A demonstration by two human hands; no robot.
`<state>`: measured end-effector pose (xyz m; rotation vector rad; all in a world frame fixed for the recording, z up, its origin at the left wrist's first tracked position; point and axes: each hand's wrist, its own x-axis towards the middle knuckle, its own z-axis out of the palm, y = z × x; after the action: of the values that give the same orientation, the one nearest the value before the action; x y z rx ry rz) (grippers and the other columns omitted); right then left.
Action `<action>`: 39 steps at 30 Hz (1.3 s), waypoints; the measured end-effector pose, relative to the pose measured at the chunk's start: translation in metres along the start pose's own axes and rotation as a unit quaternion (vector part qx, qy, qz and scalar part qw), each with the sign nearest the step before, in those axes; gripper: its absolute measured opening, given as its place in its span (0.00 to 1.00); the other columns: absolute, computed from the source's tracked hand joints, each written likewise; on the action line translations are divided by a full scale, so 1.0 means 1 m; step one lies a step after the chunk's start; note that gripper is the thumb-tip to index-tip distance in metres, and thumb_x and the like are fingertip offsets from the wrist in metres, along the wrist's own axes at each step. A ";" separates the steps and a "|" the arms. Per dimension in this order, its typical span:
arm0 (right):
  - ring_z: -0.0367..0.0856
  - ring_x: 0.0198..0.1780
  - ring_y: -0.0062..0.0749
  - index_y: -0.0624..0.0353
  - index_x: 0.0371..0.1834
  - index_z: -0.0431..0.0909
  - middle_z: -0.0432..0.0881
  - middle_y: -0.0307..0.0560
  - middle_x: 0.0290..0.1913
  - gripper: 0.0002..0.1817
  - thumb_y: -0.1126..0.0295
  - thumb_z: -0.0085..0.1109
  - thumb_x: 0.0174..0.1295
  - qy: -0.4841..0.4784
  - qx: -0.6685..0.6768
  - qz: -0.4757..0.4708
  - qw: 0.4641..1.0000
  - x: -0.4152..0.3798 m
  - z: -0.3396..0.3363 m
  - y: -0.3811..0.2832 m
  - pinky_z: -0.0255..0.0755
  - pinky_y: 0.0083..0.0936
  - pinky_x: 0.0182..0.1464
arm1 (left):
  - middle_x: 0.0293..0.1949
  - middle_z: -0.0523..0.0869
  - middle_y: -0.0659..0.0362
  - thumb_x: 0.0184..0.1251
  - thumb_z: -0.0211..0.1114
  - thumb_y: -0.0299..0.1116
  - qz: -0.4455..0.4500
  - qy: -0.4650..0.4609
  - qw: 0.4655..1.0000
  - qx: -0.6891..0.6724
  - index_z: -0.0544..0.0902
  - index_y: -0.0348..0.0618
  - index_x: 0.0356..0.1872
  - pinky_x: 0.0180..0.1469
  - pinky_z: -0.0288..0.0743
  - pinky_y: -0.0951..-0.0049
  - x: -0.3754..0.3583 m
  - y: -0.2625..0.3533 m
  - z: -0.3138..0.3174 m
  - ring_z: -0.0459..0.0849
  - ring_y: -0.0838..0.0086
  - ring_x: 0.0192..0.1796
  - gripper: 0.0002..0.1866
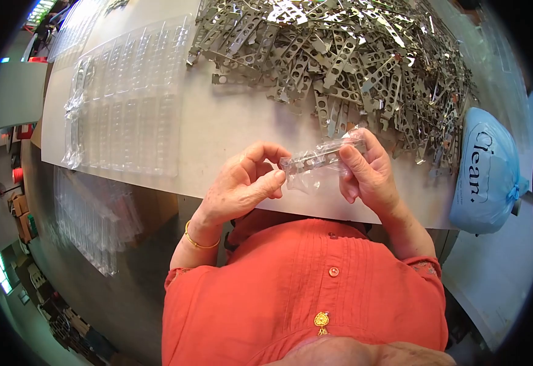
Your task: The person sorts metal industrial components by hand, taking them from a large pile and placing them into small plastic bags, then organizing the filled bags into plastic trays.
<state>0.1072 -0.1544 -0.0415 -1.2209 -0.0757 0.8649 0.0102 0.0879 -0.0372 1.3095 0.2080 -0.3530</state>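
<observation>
Between my two hands is a small clear plastic bag (306, 182) with a flat metal strip with holes (319, 160) inside it. My left hand (242, 182) pinches the bag's left end between thumb and fingers. Around the right end, my right hand (369, 172) is closed, with the thumb on top of the strip. The bag is crinkled and hangs loose below the strip. Just beyond my hands lies a large heap of metal strips with holes (339, 61), tangled at many angles.
A clear plastic tray (138, 67) with rows of slots lies on the white table (230, 131), with crumpled wrapped pieces (74, 116) along its left side. Lower left is a stack of clear trays (96, 219). A blue plastic bag (489, 174) marked "Clean." sits at the right edge.
</observation>
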 end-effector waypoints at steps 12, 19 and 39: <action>0.66 0.15 0.18 0.56 0.47 0.67 0.72 0.38 0.25 0.10 0.64 0.56 0.76 0.013 -0.023 -0.024 0.999 -0.005 -0.002 0.009 0.64 0.19 0.15 | 0.36 0.84 0.63 0.74 0.62 0.28 0.016 -0.008 0.997 0.080 0.79 0.37 0.54 0.38 0.76 0.80 0.011 -0.002 0.006 0.81 0.85 0.35 0.12; 0.66 0.15 0.19 0.56 0.49 0.68 0.71 0.38 0.25 0.10 0.64 0.57 0.76 0.029 -0.034 -0.015 0.999 -0.009 -0.008 0.012 0.64 0.19 0.15 | 0.32 0.82 0.62 0.72 0.66 0.27 0.162 0.034 0.961 0.221 0.83 0.38 0.41 0.36 0.74 0.77 0.019 -0.008 0.005 0.82 0.81 0.33 0.04; 0.57 0.11 0.12 0.52 0.53 0.73 0.70 0.33 0.25 0.08 0.63 0.50 0.79 0.076 0.052 -0.020 0.996 -0.013 -0.020 0.020 0.53 0.13 0.10 | 0.33 0.87 0.62 0.78 0.62 0.36 0.067 -0.016 0.995 0.079 0.81 0.36 0.43 0.35 0.79 0.79 0.026 -0.008 0.000 0.83 0.82 0.31 0.11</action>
<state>0.0969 -0.1772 -0.0612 -1.1788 0.0666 0.7310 0.0315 0.0828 -0.0533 1.4641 0.0661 -0.2797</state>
